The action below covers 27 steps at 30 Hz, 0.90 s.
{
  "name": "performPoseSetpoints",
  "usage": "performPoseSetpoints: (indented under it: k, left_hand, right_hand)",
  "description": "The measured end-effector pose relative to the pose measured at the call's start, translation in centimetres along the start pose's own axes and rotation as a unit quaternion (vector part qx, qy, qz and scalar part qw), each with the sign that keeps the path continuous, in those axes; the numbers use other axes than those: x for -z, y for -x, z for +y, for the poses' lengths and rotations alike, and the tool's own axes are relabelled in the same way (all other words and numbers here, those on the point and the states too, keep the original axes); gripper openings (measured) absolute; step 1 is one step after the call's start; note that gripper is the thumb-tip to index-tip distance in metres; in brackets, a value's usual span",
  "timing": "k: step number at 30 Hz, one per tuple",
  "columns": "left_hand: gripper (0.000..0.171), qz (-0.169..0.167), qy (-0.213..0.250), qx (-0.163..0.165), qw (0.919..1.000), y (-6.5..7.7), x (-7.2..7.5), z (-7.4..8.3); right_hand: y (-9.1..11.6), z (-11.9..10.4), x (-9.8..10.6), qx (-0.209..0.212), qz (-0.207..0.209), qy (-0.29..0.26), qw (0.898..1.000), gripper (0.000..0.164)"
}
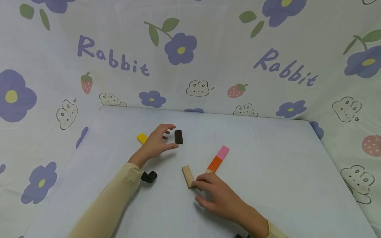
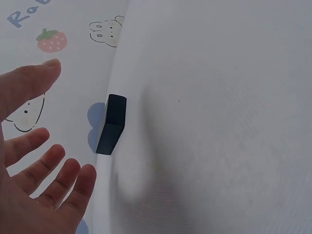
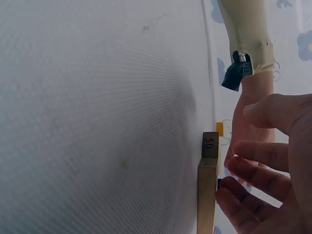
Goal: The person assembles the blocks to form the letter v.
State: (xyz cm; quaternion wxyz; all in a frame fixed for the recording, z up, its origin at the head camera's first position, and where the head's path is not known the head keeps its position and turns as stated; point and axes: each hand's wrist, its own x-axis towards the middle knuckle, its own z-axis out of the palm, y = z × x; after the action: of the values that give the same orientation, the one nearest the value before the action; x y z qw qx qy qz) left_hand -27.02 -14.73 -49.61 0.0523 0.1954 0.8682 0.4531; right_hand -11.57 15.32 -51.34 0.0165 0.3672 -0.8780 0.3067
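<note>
In the head view a black block lies on the white table. My left hand reaches to its left side, thumb and fingers spread apart; in the left wrist view the hand holds nothing, and the black block sits beyond the fingertips. My right hand hovers with relaxed fingers over the near end of a plain wooden block, partly covering another. A pink block and an orange block run in a line toward that hand. In the right wrist view, its fingers are beside a wooden block, holding nothing.
Behind my left wrist lies a yellow block, partly hidden. A black wrist device hangs below the left cuff. Around the white table rises a curtain with flowers, rabbits and strawberries.
</note>
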Motion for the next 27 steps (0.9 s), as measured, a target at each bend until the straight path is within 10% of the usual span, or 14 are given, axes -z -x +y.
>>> performPoseSetpoints:
  k: [27]
  left_hand:
    - [0.077, -0.007, -0.014, 0.020, 0.9997, -1.4, -0.2, -1.1]
  right_hand:
    - [-0.5, -1.3, 0.6, -0.004, -0.037, 0.035, 0.999, 0.036]
